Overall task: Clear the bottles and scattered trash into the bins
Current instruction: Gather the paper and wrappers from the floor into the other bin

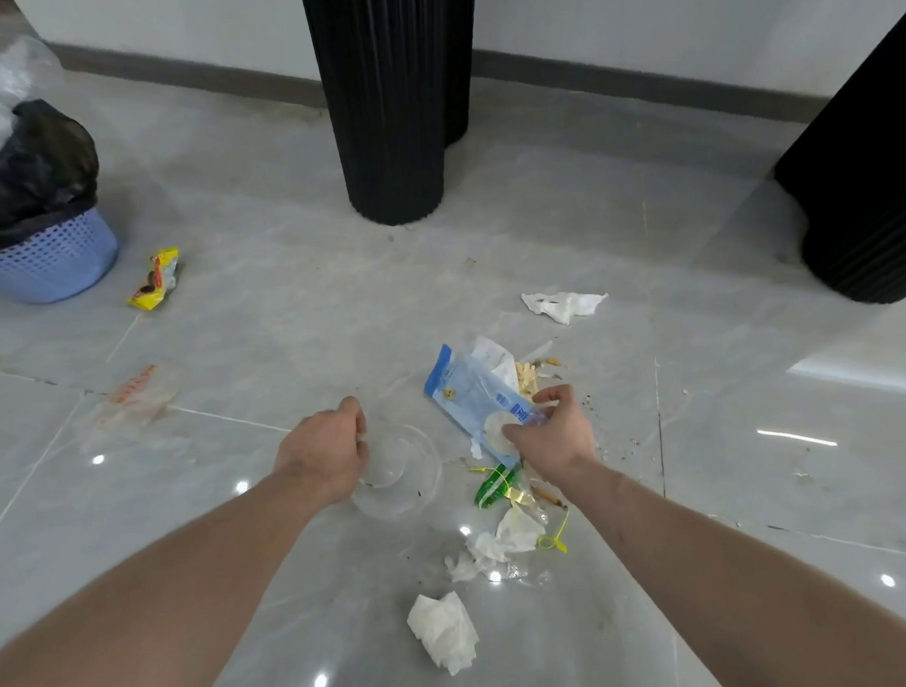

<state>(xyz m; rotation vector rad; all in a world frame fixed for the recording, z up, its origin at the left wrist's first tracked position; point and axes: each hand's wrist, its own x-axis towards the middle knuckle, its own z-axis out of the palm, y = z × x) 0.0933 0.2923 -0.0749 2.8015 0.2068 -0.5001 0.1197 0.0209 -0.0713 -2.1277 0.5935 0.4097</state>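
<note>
My left hand [325, 451] grips the near-left rim of a clear round plastic container [405, 473] on the grey floor. My right hand [551, 432] pinches the lower end of a blue-and-clear plastic pouch [468, 391] lying among scraps. Below it lie a green wrapper [492, 488], crumpled white tissues [499, 544] and a larger tissue wad [445, 631]. Another tissue [565, 304] lies farther off. A yellow snack wrapper [156, 279] sits near a blue basket bin [52, 259] lined with a black bag at the far left. A clear bag with red print [132, 400] lies to the left.
Two black ribbed pillars [391, 104] stand at the back centre and a third [866, 174] at the right. The wall and skirting run behind them. Crumbs and yellow food bits [529, 374] are scattered beside the pouch. A yellow strap [555, 540] lies near the tissues.
</note>
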